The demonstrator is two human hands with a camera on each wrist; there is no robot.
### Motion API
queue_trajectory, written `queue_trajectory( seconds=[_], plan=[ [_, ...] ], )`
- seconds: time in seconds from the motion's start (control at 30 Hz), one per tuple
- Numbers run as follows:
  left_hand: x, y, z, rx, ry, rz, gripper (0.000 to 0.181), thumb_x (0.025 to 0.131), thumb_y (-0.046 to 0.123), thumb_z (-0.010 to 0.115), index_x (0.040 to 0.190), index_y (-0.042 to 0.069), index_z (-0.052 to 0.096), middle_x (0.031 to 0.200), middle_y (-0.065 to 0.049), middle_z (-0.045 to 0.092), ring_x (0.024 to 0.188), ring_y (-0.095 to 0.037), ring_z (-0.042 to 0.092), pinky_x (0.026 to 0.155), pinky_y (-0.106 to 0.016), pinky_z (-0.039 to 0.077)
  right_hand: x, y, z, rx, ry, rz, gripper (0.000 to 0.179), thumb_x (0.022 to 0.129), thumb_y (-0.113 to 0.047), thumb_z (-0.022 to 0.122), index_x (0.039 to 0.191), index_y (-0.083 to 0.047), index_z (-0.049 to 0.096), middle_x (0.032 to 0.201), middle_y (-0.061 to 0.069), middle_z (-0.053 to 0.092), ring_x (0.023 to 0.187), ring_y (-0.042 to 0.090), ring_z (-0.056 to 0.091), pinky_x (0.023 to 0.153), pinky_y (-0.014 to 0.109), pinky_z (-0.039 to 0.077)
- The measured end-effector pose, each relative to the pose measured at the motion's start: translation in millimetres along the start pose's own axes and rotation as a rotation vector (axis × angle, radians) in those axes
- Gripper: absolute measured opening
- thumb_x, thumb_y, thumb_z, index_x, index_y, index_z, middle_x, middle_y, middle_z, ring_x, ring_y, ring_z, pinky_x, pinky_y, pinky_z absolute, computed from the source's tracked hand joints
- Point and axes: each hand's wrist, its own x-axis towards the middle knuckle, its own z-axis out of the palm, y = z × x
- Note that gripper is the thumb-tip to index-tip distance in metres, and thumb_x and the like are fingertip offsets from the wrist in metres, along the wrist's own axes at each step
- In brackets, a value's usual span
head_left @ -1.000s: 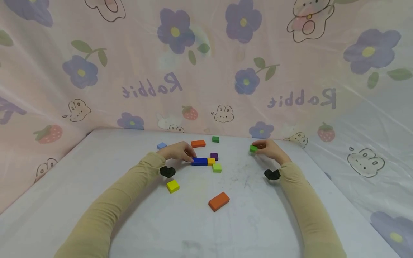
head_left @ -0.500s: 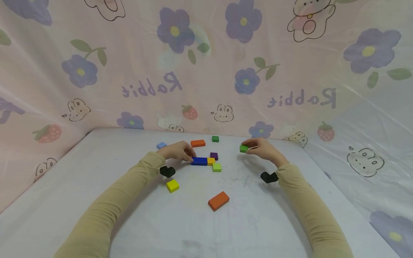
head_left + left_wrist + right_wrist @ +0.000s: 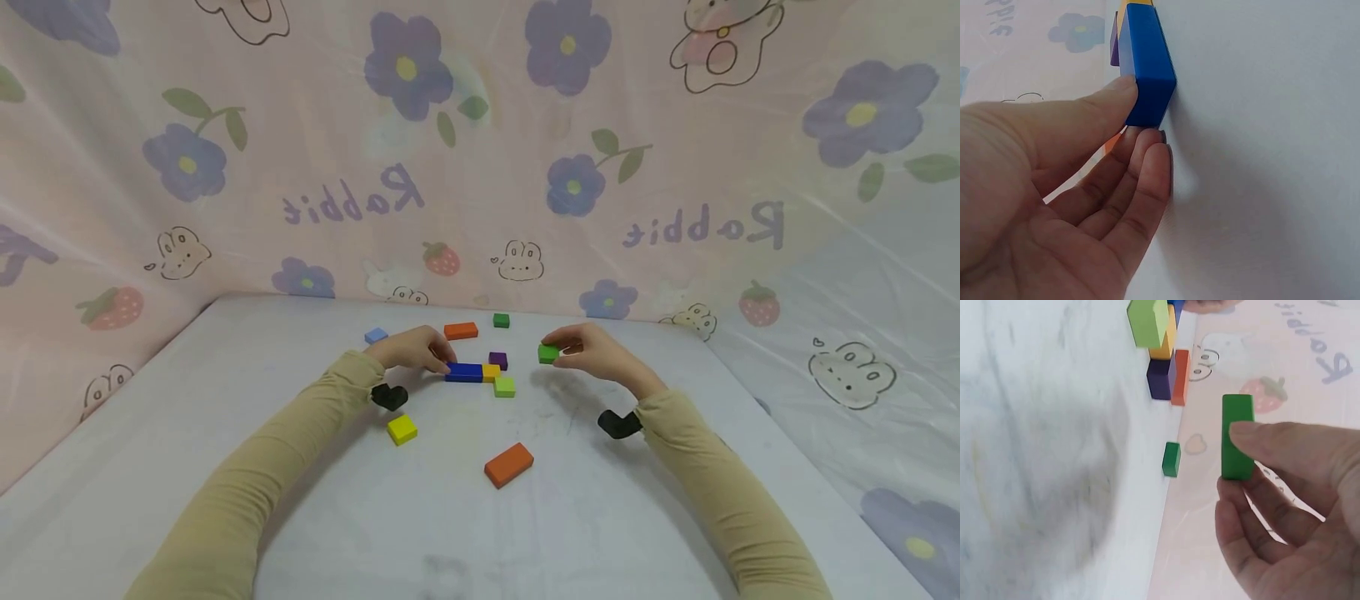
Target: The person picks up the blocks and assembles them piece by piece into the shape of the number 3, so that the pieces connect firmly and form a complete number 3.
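My left hand [image 3: 411, 350] grips the left end of a long blue block [image 3: 464, 372], thumb on one side and fingertips at its end in the left wrist view. An orange-yellow block [image 3: 491, 372] sits against the blue block's right end. Close to it are a purple block [image 3: 498, 360] behind and a light green block [image 3: 505, 387] in front. Between thumb and fingers, my right hand [image 3: 596, 354] pinches a green block [image 3: 1237, 440], raised over the table to the right of these blocks.
Behind lie an orange-red block [image 3: 461, 331], a dark green block [image 3: 501, 320] and a light blue block [image 3: 376, 336]. Nearer are a yellow block [image 3: 402, 429] and an orange block [image 3: 509, 465]. A patterned curtain [image 3: 480, 167] rises behind the white table [image 3: 360, 525].
My right hand has moved left with the green block, closer to the group of blocks. The left hand has stayed at the blue block.
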Motion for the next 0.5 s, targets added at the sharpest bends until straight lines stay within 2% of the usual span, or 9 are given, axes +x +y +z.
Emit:
queue_trajectory(
  seconds=[0.27,0.5],
  plan=[
    [-0.4,-0.4,0.2,-0.027,-0.003,0.000,0.021,0.087,0.009,0.070,0.108,0.006,0.070,0.096,-0.004,0.066,0.087,-0.020,0.056,0.080,-0.028,0.049,-1.9,-11,12,0.026,-0.058,-0.050,0.035,0.086,-0.003,0.069,0.120,0.002,0.063,0.117,0.014,0.064,0.102,0.026,0.059,0.093,0.044,0.046],
    [-0.7,0.9,0.0,-0.015,-0.003,-0.005,0.022,0.088,0.009,0.069,0.109,0.006,0.070,0.096,-0.004,0.065,0.087,-0.021,0.056,0.080,-0.029,0.049,-13.4,-45,19,0.036,-0.109,-0.058,0.034,0.086,0.006,0.065,0.119,0.010,0.060,0.117,0.022,0.062,0.103,0.035,0.057,0.094,0.052,0.043]
  ],
)
